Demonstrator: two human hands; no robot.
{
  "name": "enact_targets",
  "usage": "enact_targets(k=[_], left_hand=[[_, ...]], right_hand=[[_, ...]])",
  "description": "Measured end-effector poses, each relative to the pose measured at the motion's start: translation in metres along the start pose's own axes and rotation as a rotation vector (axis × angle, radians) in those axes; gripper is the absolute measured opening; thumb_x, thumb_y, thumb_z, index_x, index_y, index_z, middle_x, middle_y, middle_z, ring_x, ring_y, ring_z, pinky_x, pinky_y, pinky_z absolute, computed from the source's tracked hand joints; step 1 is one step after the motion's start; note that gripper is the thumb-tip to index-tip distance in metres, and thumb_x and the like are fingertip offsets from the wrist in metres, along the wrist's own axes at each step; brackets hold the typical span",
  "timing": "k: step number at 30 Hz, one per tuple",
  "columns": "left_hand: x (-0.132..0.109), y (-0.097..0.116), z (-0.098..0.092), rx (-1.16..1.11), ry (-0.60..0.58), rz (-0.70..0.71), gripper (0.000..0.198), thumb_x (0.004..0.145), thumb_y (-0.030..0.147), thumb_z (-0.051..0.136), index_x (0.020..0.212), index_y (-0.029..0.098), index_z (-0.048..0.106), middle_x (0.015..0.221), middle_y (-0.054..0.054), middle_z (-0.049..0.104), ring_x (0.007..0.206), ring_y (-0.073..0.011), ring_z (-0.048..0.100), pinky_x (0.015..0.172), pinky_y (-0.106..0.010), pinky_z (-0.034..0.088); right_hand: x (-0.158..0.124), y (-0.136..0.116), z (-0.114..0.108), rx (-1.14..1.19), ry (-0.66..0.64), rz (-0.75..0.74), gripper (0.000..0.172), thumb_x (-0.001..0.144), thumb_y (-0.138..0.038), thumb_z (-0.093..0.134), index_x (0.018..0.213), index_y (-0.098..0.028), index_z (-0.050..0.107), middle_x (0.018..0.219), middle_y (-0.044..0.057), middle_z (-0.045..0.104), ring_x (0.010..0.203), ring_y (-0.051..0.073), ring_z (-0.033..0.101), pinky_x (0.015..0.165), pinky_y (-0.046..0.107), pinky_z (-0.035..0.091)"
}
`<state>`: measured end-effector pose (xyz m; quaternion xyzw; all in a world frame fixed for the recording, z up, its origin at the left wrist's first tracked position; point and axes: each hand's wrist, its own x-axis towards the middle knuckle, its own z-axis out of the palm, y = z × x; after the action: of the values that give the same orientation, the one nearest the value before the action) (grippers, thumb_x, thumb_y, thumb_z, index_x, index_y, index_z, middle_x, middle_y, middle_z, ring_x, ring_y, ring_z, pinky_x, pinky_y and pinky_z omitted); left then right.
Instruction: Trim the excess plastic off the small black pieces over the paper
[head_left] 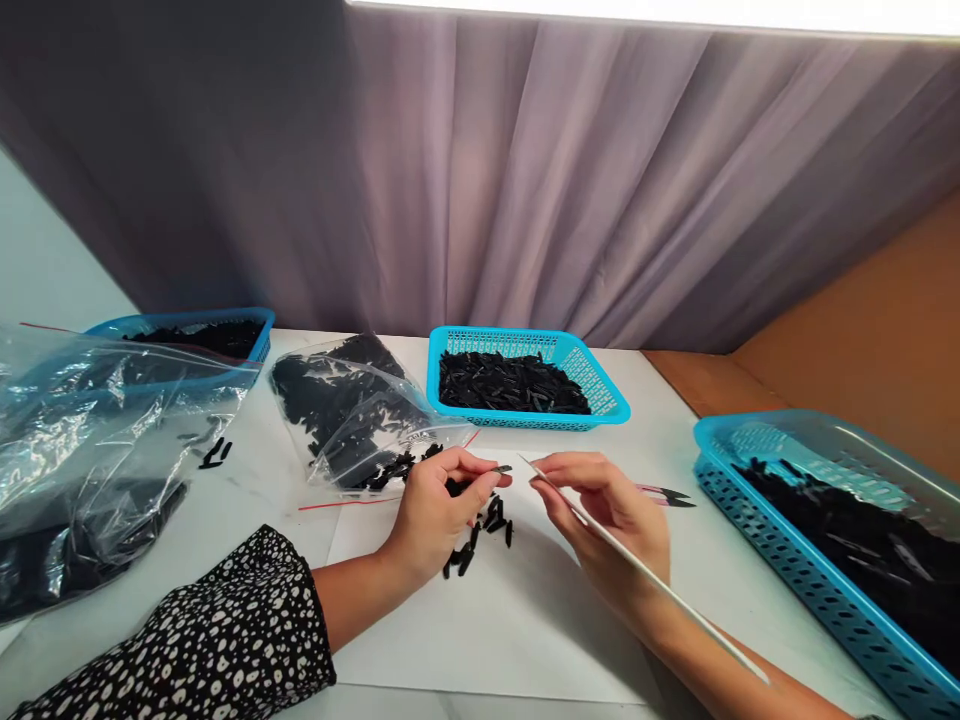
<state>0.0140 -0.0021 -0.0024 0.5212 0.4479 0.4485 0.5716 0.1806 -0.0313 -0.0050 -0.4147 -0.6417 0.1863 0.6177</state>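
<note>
My left hand (442, 505) is closed, with thumb and forefinger pinching a small dark strip (502, 469). A few more dark pieces show inside its curled fingers. Opposite it, my right hand (611, 510) is closed on a long, thin, pale tool (637, 563) with a pointed tip. That tip is close to the held strip, with a small gap between them. Under my left hand, several loose black strips (491, 516) lie on a white sheet (525, 630). What the strips are made of I cannot tell.
A blue basket (529, 420) of black strips stands at the back, with others at right (810, 570) and far left (262, 340). Clear zip bags (341, 410) (90, 480) hold black pieces. Dark-bladed scissors or snips (671, 496) lie behind my right hand. A curtain (487, 180) hangs behind.
</note>
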Motion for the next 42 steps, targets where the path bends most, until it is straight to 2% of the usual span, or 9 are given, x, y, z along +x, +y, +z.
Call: enact_targets(k=[3, 6, 8, 13, 16, 19, 23, 42], left_hand=[[-0.001, 0.003, 0.0, 0.106, 0.039, 0.081, 0.01, 0.077, 0.026, 0.067, 0.075, 0.017, 0.066, 0.081, -0.005, 0.076, 0.056, -0.0107, 0.057, 0.052, -0.022, 0.042], [-0.003, 0.008, -0.001, 0.175, 0.052, 0.148, 0.009, 0.077, 0.023, 0.065, 0.069, 0.018, 0.066, 0.086, -0.005, 0.077, 0.075, -0.0167, 0.066, 0.069, -0.027, 0.048], [-0.003, 0.011, 0.0, 0.198, 0.058, 0.157, 0.008, 0.077, 0.022, 0.064, 0.071, 0.018, 0.067, 0.084, -0.005, 0.076, 0.078, -0.0183, 0.066, 0.074, -0.028, 0.049], [-0.002, 0.008, -0.001, 0.246, 0.096, 0.159, 0.009, 0.078, 0.027, 0.066, 0.074, 0.018, 0.067, 0.073, -0.001, 0.071, 0.071, -0.0159, 0.062, 0.068, -0.026, 0.046], [-0.002, 0.005, -0.002, 0.241, 0.101, 0.169, 0.01, 0.079, 0.027, 0.065, 0.073, 0.019, 0.064, 0.069, 0.001, 0.066, 0.066, -0.014, 0.058, 0.064, -0.025, 0.044], [-0.002, 0.005, -0.003, 0.259, 0.073, 0.208, 0.01, 0.08, 0.025, 0.065, 0.073, 0.019, 0.063, 0.071, 0.001, 0.066, 0.069, -0.0144, 0.059, 0.066, -0.026, 0.045], [-0.003, 0.006, -0.003, 0.27, 0.022, 0.254, 0.008, 0.08, 0.021, 0.064, 0.072, 0.019, 0.062, 0.076, -0.001, 0.07, 0.075, -0.0163, 0.062, 0.072, -0.028, 0.047], [-0.006, 0.007, -0.002, 0.414, 0.012, 0.489, 0.019, 0.079, 0.009, 0.061, 0.065, 0.02, 0.056, 0.072, -0.002, 0.068, 0.069, -0.0156, 0.063, 0.065, -0.027, 0.047]], right_hand=[[-0.007, 0.002, 0.0, 0.013, -0.054, 0.09, 0.008, 0.085, -0.017, 0.068, 0.084, -0.023, 0.064, 0.096, 0.008, 0.074, 0.086, 0.021, 0.072, 0.073, 0.036, 0.061], [-0.012, 0.002, -0.001, 0.015, -0.063, 0.1, 0.009, 0.083, -0.016, 0.069, 0.084, -0.023, 0.063, 0.101, 0.009, 0.074, 0.091, 0.022, 0.071, 0.077, 0.037, 0.06], [-0.012, 0.0, -0.001, -0.012, -0.064, 0.118, 0.007, 0.084, -0.017, 0.068, 0.085, -0.023, 0.063, 0.1, 0.008, 0.074, 0.091, 0.023, 0.072, 0.078, 0.037, 0.06], [-0.01, -0.007, 0.002, -0.075, -0.06, 0.215, 0.003, 0.085, -0.021, 0.065, 0.085, -0.023, 0.062, 0.092, 0.007, 0.076, 0.074, 0.022, 0.075, 0.068, 0.033, 0.06], [-0.008, -0.009, 0.003, -0.016, -0.085, 0.24, 0.004, 0.086, -0.023, 0.063, 0.083, -0.023, 0.06, 0.098, 0.009, 0.076, 0.08, 0.023, 0.076, 0.073, 0.035, 0.061], [-0.009, -0.009, 0.003, 0.008, -0.099, 0.243, 0.007, 0.086, -0.024, 0.064, 0.081, -0.022, 0.061, 0.101, 0.01, 0.077, 0.087, 0.024, 0.076, 0.078, 0.037, 0.061], [-0.011, -0.007, 0.001, -0.03, -0.103, 0.253, 0.007, 0.084, -0.024, 0.067, 0.079, -0.021, 0.063, 0.102, 0.01, 0.077, 0.089, 0.025, 0.075, 0.077, 0.037, 0.061], [-0.016, -0.012, -0.002, -0.151, -0.143, 0.261, 0.004, 0.086, -0.029, 0.066, 0.084, -0.025, 0.065, 0.105, 0.005, 0.078, 0.093, 0.024, 0.075, 0.082, 0.037, 0.059]])
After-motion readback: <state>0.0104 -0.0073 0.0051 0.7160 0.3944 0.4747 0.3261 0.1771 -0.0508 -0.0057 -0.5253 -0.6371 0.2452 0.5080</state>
